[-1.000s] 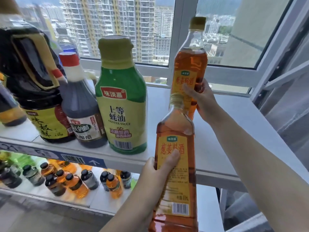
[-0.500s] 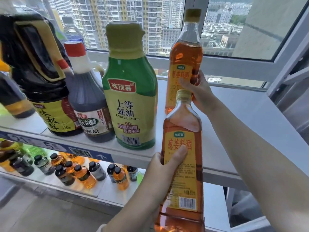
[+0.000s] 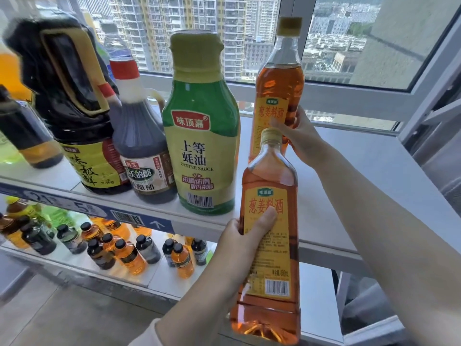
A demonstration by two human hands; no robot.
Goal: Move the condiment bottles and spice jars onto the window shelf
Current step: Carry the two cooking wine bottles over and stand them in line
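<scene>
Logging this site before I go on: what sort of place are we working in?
Probably a high-rise room set up as a mock shop, not a real store. The window looks out on tower blocks; the shelf edge carries a barcode label strip; duplicate cooking wine bottles and small bottles stock the shelves.

Two upright amber bottles (image 3: 270,236) (image 3: 277,86), yellow-labelled, one on shelf (image 3: 374,171).

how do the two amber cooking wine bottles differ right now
The far amber bottle stands at the back of the window shelf, right hand wrapped round its label; the near amber bottle is held by the left hand, its base below the shelf edge. The far one's whole neck and cap show; the near one's cap overlaps the far bottle. Both share yellow caps, yellow labels and amber liquid.
</scene>
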